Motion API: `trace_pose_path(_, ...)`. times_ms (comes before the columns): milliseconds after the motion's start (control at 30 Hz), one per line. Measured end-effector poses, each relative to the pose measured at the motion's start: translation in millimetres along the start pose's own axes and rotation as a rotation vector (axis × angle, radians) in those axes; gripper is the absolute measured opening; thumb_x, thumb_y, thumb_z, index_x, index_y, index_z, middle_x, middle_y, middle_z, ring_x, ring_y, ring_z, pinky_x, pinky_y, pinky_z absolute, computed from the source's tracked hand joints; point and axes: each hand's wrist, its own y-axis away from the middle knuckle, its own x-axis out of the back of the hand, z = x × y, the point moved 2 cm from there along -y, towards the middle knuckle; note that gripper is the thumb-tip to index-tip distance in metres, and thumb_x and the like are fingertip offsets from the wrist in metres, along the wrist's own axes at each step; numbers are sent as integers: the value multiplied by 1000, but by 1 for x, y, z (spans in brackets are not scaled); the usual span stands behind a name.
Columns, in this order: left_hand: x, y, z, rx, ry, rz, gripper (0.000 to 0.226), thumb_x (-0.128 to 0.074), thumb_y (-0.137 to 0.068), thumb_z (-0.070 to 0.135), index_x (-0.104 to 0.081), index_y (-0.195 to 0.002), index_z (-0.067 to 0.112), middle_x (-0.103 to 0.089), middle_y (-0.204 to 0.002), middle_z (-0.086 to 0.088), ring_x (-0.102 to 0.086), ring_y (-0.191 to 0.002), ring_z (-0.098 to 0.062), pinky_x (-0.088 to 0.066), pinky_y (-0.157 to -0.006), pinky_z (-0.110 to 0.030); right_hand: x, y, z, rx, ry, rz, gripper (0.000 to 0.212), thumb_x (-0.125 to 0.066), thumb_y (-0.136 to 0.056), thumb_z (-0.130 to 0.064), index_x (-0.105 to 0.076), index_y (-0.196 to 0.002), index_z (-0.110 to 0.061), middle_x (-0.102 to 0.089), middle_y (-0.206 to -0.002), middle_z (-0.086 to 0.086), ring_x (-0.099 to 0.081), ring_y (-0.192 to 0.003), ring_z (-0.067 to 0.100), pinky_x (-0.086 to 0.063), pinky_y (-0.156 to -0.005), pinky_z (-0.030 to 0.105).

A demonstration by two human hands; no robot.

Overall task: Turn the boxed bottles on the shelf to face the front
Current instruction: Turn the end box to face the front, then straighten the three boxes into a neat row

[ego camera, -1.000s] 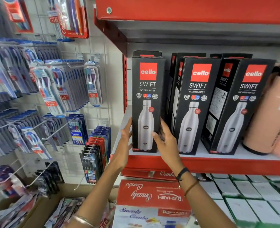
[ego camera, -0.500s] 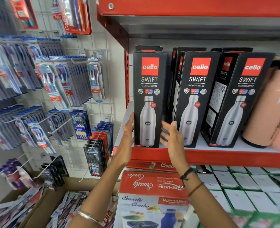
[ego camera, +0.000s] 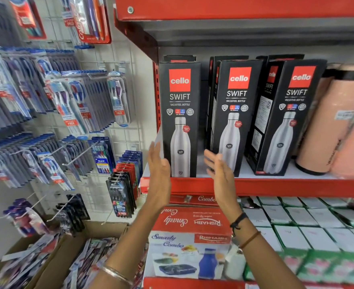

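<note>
Three black boxed bottles with red logos stand in the front row on the red shelf [ego camera: 276,186]. The left box [ego camera: 180,101] faces straight forward at the shelf's front edge. The middle box [ego camera: 235,105] and the right box [ego camera: 292,109] stand turned a little, showing their left sides. More black boxes stand behind them. My left hand [ego camera: 158,170] is open just left of the left box's base, apart from it. My right hand [ego camera: 218,170] is open in front of the gap between the left and middle boxes, holding nothing.
Peach flasks [ego camera: 330,122] stand at the shelf's right end. A red upper shelf [ego camera: 234,7] hangs overhead. Toothbrush packs [ego camera: 72,105] hang on a wire grid to the left. A red and white combo box [ego camera: 190,236] and white packets [ego camera: 297,226] lie below.
Both hands have let go of the left box and drawn back toward me, fingers spread. The left box now stands square to the front.
</note>
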Motion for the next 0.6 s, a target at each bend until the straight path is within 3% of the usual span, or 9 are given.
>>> trace_pose_path(33,-6,5,4,-69,-13,78,93,-18,-74,86,-17,-148,30,-11,-162,3,-15,-147,-6,-17,-114,-11,7,3,-1,82,0,69,59,-28,-90,-62,-54,-128,-25,-56,-134,-4,-50,-128,10,-38,-107,28)
trace_pose_path(100,-25,15,10,-193,-37,86,83,-19,-83,77,-21,-149,27,-11,-162,8,-13,-149,-6,-16,-116,-11,26,4,-2,260,7,193,54,-30,-93,-51,-53,-130,-19,-54,-137,-3,-47,-130,7,-34,-107,21)
trace_pose_path(200,-62,24,17,-261,-53,-139,67,-15,-93,64,-18,-151,31,-10,-161,21,-9,-150,-2,-11,-119,-16,54,-7,-4,298,-22,275,51,-26,-95,-49,-48,-133,-23,-47,-143,-5,-39,-135,4,-30,-109,18)
trace_pose_path(267,-86,22,16,-212,-45,-271,63,-15,-95,59,-10,-153,32,-6,-162,22,-3,-149,2,-6,-118,-12,66,-17,-2,189,-56,275,50,-23,-96,-50,-41,-137,-28,-40,-148,-8,-33,-138,2,-25,-113,21)
trace_pose_path(367,-112,9,8,-86,-89,-316,63,-13,-96,52,6,-152,30,13,-160,20,14,-141,17,4,-116,-9,77,-34,4,36,-44,240,63,-19,-93,-57,-30,-145,-24,-30,-155,-4,-27,-142,8,-19,-119,36)
trace_pose_path(467,-127,-11,8,177,19,-221,57,-10,-99,45,9,-150,28,15,-157,18,14,-147,2,5,-123,-30,81,-43,7,-73,-46,183,83,-20,-79,-69,-28,-146,-21,-27,-157,0,-26,-143,15,-18,-119,42)
trace_pose_path(533,-132,-22,15,311,144,-163,52,-7,-102,38,4,-152,27,8,-162,10,6,-150,-8,1,-119,-29,83,-46,9,-125,-42,143,89,-19,-74,-75,-34,-144,-22,-31,-155,1,-32,-138,15,-22,-117,41)
trace_pose_path(600,-133,-24,19,342,183,-184,52,-3,-101,39,1,-152,28,5,-163,9,2,-149,-7,-3,-109,-23,87,-46,9,-148,-35,110,90,-18,-72,-77,-41,-139,-22,-40,-147,2,-41,-125,13,-31,-108,37)
